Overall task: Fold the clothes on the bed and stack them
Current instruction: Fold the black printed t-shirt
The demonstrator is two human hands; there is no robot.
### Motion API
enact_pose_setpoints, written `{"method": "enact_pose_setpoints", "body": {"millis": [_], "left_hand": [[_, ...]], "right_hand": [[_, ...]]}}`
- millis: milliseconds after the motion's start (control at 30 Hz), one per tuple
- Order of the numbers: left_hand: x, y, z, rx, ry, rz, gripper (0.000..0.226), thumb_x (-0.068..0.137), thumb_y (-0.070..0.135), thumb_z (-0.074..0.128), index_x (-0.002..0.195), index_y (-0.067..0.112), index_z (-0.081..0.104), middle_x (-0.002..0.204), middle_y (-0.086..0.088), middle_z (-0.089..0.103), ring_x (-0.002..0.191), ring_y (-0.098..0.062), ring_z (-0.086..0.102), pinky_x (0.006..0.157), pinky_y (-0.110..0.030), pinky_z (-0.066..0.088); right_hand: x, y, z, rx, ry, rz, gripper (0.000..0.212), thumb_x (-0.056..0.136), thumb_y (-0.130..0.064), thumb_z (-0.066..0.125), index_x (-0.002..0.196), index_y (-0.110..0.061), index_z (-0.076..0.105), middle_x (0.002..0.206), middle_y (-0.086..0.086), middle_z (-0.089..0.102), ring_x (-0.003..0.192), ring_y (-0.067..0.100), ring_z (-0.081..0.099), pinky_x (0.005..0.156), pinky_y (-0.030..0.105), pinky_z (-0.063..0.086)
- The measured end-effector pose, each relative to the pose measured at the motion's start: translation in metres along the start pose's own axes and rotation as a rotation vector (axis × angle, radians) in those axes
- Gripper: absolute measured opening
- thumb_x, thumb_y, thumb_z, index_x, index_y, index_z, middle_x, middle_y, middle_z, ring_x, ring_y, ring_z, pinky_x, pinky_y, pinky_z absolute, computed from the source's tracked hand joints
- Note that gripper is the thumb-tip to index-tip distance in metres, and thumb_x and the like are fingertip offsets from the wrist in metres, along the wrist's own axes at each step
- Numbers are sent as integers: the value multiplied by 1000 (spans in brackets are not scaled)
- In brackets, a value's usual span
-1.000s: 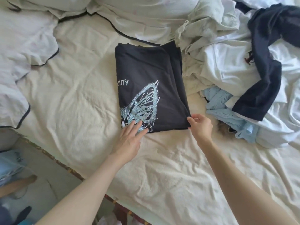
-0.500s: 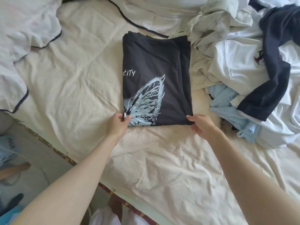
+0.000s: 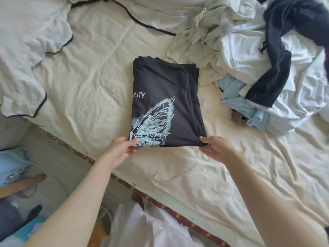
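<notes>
A black T-shirt (image 3: 165,97) with a pale blue butterfly print and white lettering lies folded into a long rectangle in the middle of the cream bed sheet (image 3: 92,90). My left hand (image 3: 121,148) pinches its near left corner, thumb on top of the print. My right hand (image 3: 216,148) pinches the near right corner, with the fingers under the hem. An unfolded heap lies to the right: white garments (image 3: 245,50), a dark navy garment (image 3: 277,57) draped over them, and a light blue knit (image 3: 236,93).
A white duvet with black piping (image 3: 26,56) is bunched at the left and along the back. The bed's patterned edge (image 3: 160,202) runs diagonally below my arms, with floor and a wooden leg (image 3: 21,182) at the lower left.
My left hand went from lying flat on the butterfly print to pinching the near left corner. My right hand's fingers slid under the near right corner. The view shifted so the shirt sits lower in frame.
</notes>
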State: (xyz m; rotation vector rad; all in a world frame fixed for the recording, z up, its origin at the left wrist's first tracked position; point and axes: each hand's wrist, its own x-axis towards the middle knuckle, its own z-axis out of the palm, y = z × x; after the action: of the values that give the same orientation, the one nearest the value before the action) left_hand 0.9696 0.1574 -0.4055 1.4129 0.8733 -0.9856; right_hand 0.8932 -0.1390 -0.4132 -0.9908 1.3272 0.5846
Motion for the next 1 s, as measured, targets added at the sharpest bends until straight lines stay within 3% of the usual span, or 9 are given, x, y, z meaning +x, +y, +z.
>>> {"method": "enact_pose_setpoints", "body": {"millis": [133,233,367,467,633,800,900,1000], "left_hand": [[-34,-44,-20,71,5,-150,9,87,-1,61,88,1,53,86,-12,61,65,-17,65,45,-18,48],[-51,-66,-31,102,31,-238,12,88,0,60,96,-1,51,93,-15,61,69,-19,65,47,-21,49],[-61,-59,-32,132,59,-226,17,87,2,61,102,-5,56,96,-18,62,69,-20,64,48,-21,51],[-67,-37,-21,151,42,-148,14,87,6,63,99,-1,61,87,-16,65,64,-17,65,46,-18,50],[-67,9,-2,17,127,-17,17,87,12,65,98,1,60,89,-17,66,64,-18,67,44,-18,48],[-36,66,29,23,194,53,9,92,15,58,85,9,57,59,-7,69,51,-12,65,47,-19,44],[-9,93,41,2,233,81,7,92,16,58,90,9,56,75,-10,69,60,-15,64,48,-19,46],[18,102,48,-24,296,138,14,94,22,54,96,8,53,82,-11,70,64,-17,65,48,-21,48]], "right_hand": [[-29,67,-15,45,33,149,8,85,2,65,84,-2,59,85,9,63,76,20,64,54,26,53],[-43,109,-18,53,30,249,4,88,0,61,88,0,57,92,12,58,76,23,61,51,26,53],[-55,119,-9,189,58,192,6,90,2,55,84,3,53,82,13,52,69,21,54,56,26,51],[-63,99,-5,152,123,36,8,89,-4,60,87,2,55,82,10,55,68,19,56,60,26,49],[-74,44,4,155,107,-165,10,90,-13,62,94,-6,57,68,0,53,45,5,55,54,21,50],[-54,-30,29,73,179,-294,15,90,-14,63,83,-8,51,69,6,55,38,5,51,44,16,46],[-29,-64,44,65,211,-328,17,89,-11,62,77,-8,50,63,6,50,34,6,44,41,18,39],[-3,-83,54,67,222,-335,18,89,-13,62,76,-7,50,62,6,49,39,9,47,45,20,41]]}}
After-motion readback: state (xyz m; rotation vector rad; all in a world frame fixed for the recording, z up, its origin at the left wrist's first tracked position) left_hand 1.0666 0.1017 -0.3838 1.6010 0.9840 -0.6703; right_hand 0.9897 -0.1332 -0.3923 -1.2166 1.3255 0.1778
